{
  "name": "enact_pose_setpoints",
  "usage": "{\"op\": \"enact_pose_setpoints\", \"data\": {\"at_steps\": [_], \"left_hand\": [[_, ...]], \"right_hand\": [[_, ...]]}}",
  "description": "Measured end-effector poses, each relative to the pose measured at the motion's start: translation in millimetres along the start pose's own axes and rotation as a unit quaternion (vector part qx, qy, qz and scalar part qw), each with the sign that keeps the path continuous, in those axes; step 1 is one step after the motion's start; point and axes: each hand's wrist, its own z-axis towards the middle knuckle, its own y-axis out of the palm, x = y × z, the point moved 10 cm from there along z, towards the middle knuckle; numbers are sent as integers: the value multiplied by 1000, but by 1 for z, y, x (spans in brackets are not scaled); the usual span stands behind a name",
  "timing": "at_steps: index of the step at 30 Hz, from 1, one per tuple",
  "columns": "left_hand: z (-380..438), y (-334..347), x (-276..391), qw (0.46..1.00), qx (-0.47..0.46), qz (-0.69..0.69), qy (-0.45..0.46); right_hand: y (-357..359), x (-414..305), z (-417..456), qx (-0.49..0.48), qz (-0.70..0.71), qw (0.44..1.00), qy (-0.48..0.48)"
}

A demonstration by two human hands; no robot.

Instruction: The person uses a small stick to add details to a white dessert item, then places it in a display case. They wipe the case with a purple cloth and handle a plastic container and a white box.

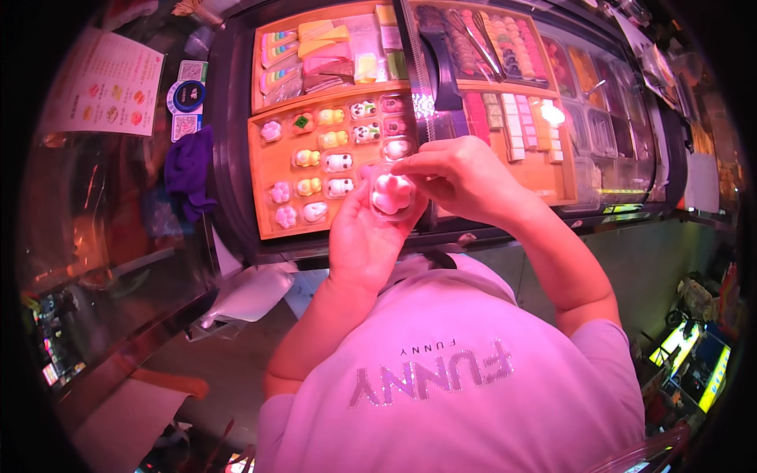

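Observation:
My left hand [369, 236] holds a clear plastic cup with a pink-and-white paw-shaped sweet [391, 194] in it, palm up at chest height. The fingers of my right hand [467, 177] pinch together at the cup's upper right rim; what lies between them is too small to make out. Beneath and beyond both hands lies a wooden tray [269, 165] of small animal- and flower-shaped sweets, each in a clear cup. Among them are panda-like sweets [366, 132], yellow animal-shaped sweets [334, 139] and pink paw-shaped sweets [285, 216].
Behind stands a tray of wrapped cake slices [322, 41]. Metal tongs [482, 47] rest on rows of round sweets at the back right. Clear lidded boxes [600, 130] fill the display's right side. A purple cloth [189, 171] and a printed menu sheet [112, 83] are at left.

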Motion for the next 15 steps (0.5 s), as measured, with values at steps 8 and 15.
{"op": "enact_pose_setpoints", "data": {"at_steps": [8,15], "left_hand": [[1,0,-1,1000,-9,-3,1],[0,3,-1,1000,-8,-12,-2]], "right_hand": [[14,6,4,-43,-41,998,10],[17,7,5,-52,-44,998,3]]}}
